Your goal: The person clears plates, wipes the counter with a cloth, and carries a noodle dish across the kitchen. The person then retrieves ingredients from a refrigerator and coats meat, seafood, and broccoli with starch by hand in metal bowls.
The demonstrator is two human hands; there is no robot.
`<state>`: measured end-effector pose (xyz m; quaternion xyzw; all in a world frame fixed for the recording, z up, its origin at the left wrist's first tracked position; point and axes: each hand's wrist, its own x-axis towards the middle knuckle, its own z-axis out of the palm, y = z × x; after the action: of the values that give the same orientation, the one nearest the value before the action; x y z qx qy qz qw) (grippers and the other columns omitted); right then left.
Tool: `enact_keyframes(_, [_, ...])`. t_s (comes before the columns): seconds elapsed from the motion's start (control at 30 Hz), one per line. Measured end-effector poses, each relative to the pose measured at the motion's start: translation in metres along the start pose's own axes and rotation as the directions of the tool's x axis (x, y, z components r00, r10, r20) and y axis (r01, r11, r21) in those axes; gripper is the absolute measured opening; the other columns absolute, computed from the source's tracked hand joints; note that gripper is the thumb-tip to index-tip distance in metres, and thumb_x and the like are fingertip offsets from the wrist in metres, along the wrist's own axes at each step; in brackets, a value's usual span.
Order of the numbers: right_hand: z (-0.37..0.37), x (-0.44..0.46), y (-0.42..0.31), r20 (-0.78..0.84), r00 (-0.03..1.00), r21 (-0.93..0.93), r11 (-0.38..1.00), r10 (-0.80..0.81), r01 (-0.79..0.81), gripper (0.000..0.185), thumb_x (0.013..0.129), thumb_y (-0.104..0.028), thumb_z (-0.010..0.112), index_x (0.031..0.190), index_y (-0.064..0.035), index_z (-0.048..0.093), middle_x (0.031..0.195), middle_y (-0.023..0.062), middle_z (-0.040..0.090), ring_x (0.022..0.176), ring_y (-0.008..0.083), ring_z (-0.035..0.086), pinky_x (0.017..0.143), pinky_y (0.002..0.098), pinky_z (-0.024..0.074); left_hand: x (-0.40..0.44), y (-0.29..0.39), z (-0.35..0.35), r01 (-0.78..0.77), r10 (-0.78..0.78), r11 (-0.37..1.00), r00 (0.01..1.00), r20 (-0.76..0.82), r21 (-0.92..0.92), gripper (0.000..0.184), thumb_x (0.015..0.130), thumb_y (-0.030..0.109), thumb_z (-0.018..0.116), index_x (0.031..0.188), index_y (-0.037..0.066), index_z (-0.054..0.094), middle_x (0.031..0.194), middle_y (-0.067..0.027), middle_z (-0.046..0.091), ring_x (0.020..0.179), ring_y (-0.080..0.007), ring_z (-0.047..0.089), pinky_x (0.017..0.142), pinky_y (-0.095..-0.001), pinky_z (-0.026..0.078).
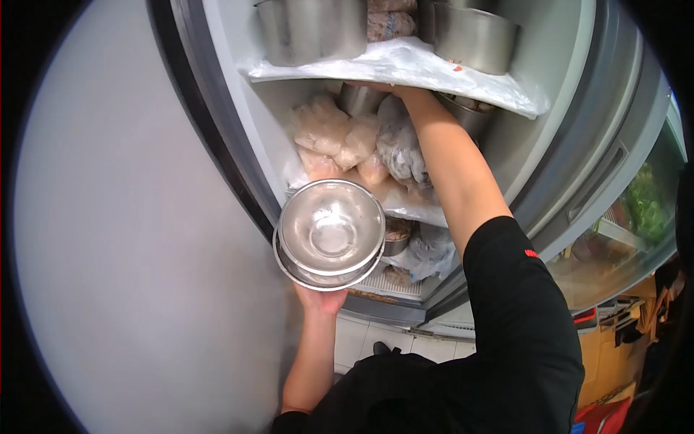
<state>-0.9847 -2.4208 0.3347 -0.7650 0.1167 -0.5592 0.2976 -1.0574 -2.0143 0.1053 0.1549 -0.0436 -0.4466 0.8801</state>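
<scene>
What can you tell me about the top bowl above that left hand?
The top bowl is round, shiny and silvery, apparently metal, with a thin rim and sloping walls down to a circular base that catches bright reflections. It looks empty, its mouth facing up toward the camera. It sits nested in a slightly wider bowl, supported from below by the left hand, before an open fridge.

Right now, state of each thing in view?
Upper shiny metal bowl: upright, empty, nested.
Lower shiny metal bowl: beneath it, inside mostly hidden.
Left hand: supporting both.
Right hand: inside refrigerator, mostly hidden.
Grey refrigerator: open.
Clear plastic bags of pale contents: filled, piled.
Upper round silver pots: upright.
Crumpled clear plastic sheet: spread beneath them.
</scene>
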Motion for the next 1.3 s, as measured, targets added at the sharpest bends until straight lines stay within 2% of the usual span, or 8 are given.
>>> enact_keyframes(0.2, [0.011, -0.006, -0.010, 0.008, 0.921, 0.737, 0.620, 0.390, -0.270, 0.060, 0.088, -0.063, 0.049, 0.126, -0.0163, 0.056, 0.122, 0.0050, 0.062, 0.108, 0.0272, 0.058, 0.090, 0.0459, 0.0481, -0.004, 0.006, 0.009, 0.013, -0.013, 1.000, 1.000, -0.012, 0.020, 0.068, 0.091, 0.059, 0.045, 0.141, 0.012, 0.044, 0.143, -0.0104, 0.045, 0.129, -0.0306, 0.047, 0.103, -0.0546, 0.042])
enact_keyframes(0.37, [-0.016, -0.016, -0.025, 0.340, 0.714, 0.936, -0.147, 0.612, -0.320, 0.049, 0.093, -0.058, 0.044, 0.115, -0.0168, 0.058, 0.111, 0.0021, 0.064, 0.095, 0.0238, 0.060, 0.074, 0.0484, 0.0504, 0.004, 0.009, 0.013, 0.048, -0.049, 0.999, 0.995, 0.090, 0.013, 0.070, 0.092, 0.060, 0.044, 0.142, 0.012, 0.041, 0.145, -0.0106, 0.043, 0.130, -0.0323, 0.045, 0.103, -0.0556, 0.042])
enact_keyframes(0.57, [-0.013, -0.047, -0.018, 0.477, 0.757, 0.788, 0.164, 0.447, -0.593, 0.019, 0.097, -0.033, 0.054, 0.100, -0.0145, 0.058, 0.092, 0.0071, 0.064, 0.067, 0.0194, 0.058, 0.060, 0.0382, 0.0476, 0.016, 0.007, 0.035, 0.093, -0.093, 0.996, 0.995, 0.030, 0.002, 0.076, 0.090, 0.066, 0.040, 0.148, 0.017, 0.033, 0.152, -0.0135, 0.031, 0.135, -0.0411, 0.037, 0.099, -0.0674, 0.039])
enact_keyframes(0.93, [-0.007, -0.100, -0.064, 0.332, 0.832, 0.513, 0.656, 0.444, -0.554, 0.030, 0.091, -0.013, 0.054, 0.118, -0.0014, 0.053, 0.097, 0.0185, 0.066, 0.060, 0.0215, 0.060, 0.056, 0.0333, 0.0509, 0.027, 0.009, 0.066, 0.082, -0.088, 0.994, 0.991, 0.103, 0.069, 0.083, 0.089, 0.071, 0.033, 0.149, 0.013, 0.029, 0.152, -0.0183, 0.031, 0.133, -0.0451, 0.038, 0.100, -0.0682, 0.036])
enact_keyframes(1.07, [0.010, -0.120, -0.086, 0.450, 0.846, 0.214, 0.885, 0.287, -0.414, 0.033, 0.088, -0.015, 0.062, 0.117, -0.0013, 0.056, 0.100, 0.0163, 0.068, 0.069, 0.0207, 0.065, 0.066, 0.0376, 0.0529, 0.023, 0.010, 0.060, 0.059, -0.063, 0.997, 0.990, 0.126, 0.042, 0.084, 0.089, 0.071, 0.034, 0.149, 0.014, 0.029, 0.151, -0.0191, 0.032, 0.133, -0.0453, 0.038, 0.100, -0.0689, 0.036])
enact_keyframes(1.13, [0.037, -0.139, -0.061, 0.571, 0.778, 0.023, 0.953, -0.260, 0.301, 0.035, 0.086, -0.022, 0.068, 0.116, -0.0070, 0.058, 0.105, 0.0138, 0.068, 0.088, 0.0274, 0.066, 0.077, 0.0420, 0.0515, 0.022, 0.012, 0.054, 0.048, -0.050, 0.998, 0.997, 0.064, 0.030, 0.083, 0.088, 0.071, 0.034, 0.149, 0.014, 0.030, 0.150, -0.0196, 0.033, 0.133, -0.0456, 0.038, 0.099, -0.0690, 0.036])
enact_keyframes(1.2, [0.035, -0.151, -0.089, 0.796, 0.605, -0.253, 0.909, 0.003, 0.330, 0.034, 0.083, -0.027, 0.071, 0.113, -0.0128, 0.062, 0.112, 0.0129, 0.066, 0.104, 0.0341, 0.061, 0.087, 0.0436, 0.0479, 0.024, 0.016, 0.037, 0.048, -0.048, 0.999, 0.998, 0.041, 0.016, 0.083, 0.088, 0.071, 0.035, 0.148, 0.014, 0.031, 0.150, -0.0188, 0.034, 0.132, -0.0459, 0.039, 0.099, -0.0688, 0.037])
enact_keyframes(1.3, [0.039, -0.159, -0.095, 0.795, 0.606, -0.309, 0.850, -0.015, 0.426, 0.032, 0.082, -0.028, 0.072, 0.109, -0.0141, 0.063, 0.110, 0.0135, 0.064, 0.102, 0.0355, 0.061, 0.085, 0.0442, 0.0483, 0.022, 0.022, 0.015, 0.031, -0.030, 0.999, 0.998, 0.047, -0.012, 0.082, 0.088, 0.071, 0.036, 0.147, 0.015, 0.033, 0.149, -0.0168, 0.036, 0.132, -0.0442, 0.041, 0.100, -0.0678, 0.036])
